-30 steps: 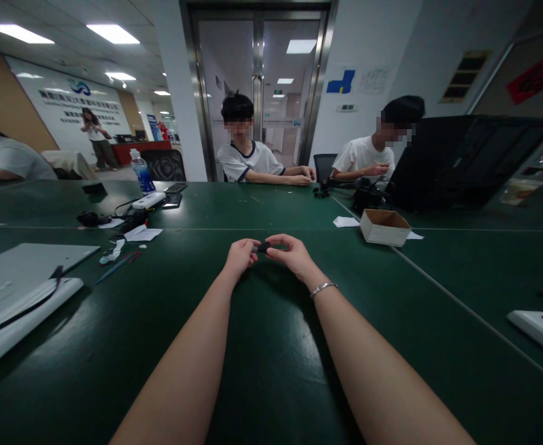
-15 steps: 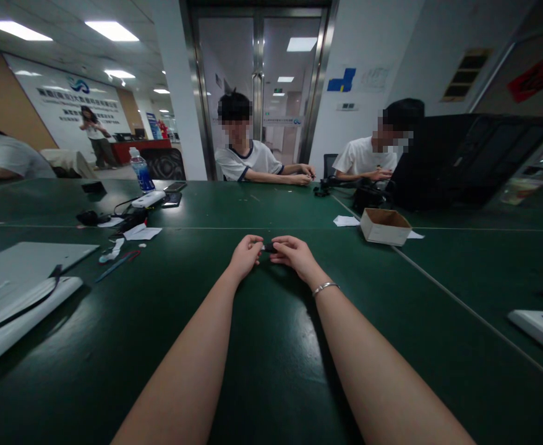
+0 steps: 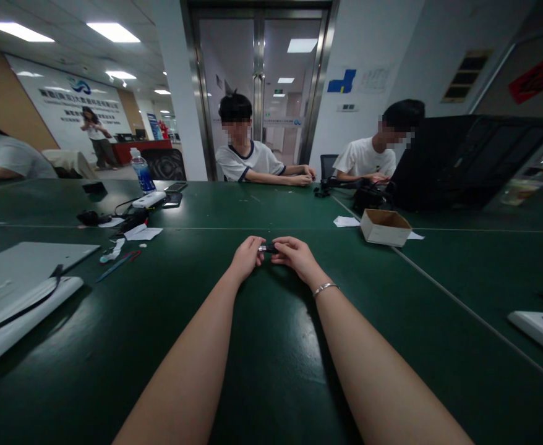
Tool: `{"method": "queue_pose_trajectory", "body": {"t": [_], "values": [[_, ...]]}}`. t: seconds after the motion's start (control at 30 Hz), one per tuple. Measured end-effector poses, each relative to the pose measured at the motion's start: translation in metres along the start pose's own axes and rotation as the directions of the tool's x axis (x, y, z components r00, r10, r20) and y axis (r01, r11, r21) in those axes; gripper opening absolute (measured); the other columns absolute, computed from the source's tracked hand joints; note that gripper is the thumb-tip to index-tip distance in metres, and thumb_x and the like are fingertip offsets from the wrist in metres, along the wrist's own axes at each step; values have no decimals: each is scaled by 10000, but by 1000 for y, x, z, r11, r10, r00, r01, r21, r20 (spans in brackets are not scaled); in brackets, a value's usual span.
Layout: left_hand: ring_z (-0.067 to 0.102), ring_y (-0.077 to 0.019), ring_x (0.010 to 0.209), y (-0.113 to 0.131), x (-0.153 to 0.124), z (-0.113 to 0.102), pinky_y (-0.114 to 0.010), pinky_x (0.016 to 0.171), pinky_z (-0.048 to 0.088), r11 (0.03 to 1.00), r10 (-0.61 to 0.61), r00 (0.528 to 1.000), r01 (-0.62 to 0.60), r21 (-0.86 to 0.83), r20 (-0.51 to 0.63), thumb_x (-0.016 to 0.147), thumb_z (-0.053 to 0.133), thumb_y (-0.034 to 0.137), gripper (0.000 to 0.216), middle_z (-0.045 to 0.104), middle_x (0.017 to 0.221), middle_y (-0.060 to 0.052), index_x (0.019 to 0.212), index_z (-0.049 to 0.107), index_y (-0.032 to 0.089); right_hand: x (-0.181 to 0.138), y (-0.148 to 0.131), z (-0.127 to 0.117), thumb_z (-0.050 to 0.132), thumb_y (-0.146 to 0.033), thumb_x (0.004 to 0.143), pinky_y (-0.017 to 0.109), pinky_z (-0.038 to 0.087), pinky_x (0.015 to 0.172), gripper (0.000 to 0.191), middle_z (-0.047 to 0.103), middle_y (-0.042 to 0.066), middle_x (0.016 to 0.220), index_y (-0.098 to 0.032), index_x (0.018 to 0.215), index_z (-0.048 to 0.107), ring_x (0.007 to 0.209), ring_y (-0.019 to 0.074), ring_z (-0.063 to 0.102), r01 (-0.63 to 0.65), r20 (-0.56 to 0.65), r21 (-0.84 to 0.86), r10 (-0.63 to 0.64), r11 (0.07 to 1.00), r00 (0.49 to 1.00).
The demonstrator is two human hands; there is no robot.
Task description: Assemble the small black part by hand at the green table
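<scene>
small black-and-silver piece (image 3: pixel 268 248), shifted slightly right since a second ago, over green table (image 3: pixel 271 334); silver end pinched by my left hand (image 3: pixel 246 258), black end by my right hand (image 3: pixel 296 256); both ends seem secured.

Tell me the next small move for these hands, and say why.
Perhaps hold the right hand steady and try a gentle pull with the left hand: both pinch a small dark object from opposite sides, its shiny end at the left hand. Whether it comes apart is unclear.
</scene>
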State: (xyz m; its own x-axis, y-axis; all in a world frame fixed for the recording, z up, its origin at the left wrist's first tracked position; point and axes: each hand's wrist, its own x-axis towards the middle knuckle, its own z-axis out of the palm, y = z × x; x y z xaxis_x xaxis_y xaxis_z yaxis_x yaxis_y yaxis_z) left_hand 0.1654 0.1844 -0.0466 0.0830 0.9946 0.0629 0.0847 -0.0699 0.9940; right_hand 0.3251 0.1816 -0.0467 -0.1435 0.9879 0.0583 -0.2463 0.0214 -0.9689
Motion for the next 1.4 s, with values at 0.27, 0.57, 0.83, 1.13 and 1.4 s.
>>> {"method": "queue_pose_trajectory", "body": {"t": [0.27, 0.57, 0.83, 1.13, 1.4], "values": [[377, -76, 448, -6, 3, -3, -166, 435, 284, 1000, 29, 998, -29, -9, 50, 871, 408, 249, 263, 470, 596, 31, 1059, 570, 162, 0, 1, 0, 697, -108, 810, 219, 608, 574, 89, 645, 19, 698, -143, 887, 669, 580, 119, 656, 4, 1, 6, -4, 1000, 1000], [368, -88, 432, -4, 2, -1, -179, 456, 290, 999, 20, 1000, -21, 46, 23, 829, 448, 241, 301, 468, 536, 38, 1083, 589, 161, 1, 1, -1, 720, -127, 793, 215, 605, 570, 104, 649, 19, 713, -151, 882, 673, 580, 118, 655, 4, 10, -5, -4, 1000, 1000], [412, -80, 472, -3, 0, -1, -170, 447, 292, 998, 42, 999, -42, 38, 6, 799, 460, 176, 321, 513, 622, 22, 1095, 586, 164, -1, -1, 0, 696, -108, 807, 211, 596, 572, 104, 652, 23, 718, -150, 899, 667, 578, 119, 656, 3, 20, -10, -3, 1000, 1000], [383, -71, 433, -6, 2, -1, -178, 412, 280, 999, 32, 999, -32, 12, 15, 817, 487, 224, 308, 504, 623, 28, 1106, 574, 163, -1, 0, 0, 693, -99, 801, 210, 599, 571, 102, 653, 19, 715, -153, 884, 670, 575, 116, 654, 5, 19, -7, -5, 1000, 1000], [386, -75, 423, -5, 1, 1, -176, 393, 286, 999, 26, 1000, -26, 25, -4, 800, 459, 160, 329, 484, 614, 38, 1113, 557, 159, 1, 1, -1, 682, -86, 800, 220, 598, 567, 117, 650, 21, 704, -143, 899, 658, 573, 126, 658, 5, 21, -1, -5, 1000, 1000]]}}
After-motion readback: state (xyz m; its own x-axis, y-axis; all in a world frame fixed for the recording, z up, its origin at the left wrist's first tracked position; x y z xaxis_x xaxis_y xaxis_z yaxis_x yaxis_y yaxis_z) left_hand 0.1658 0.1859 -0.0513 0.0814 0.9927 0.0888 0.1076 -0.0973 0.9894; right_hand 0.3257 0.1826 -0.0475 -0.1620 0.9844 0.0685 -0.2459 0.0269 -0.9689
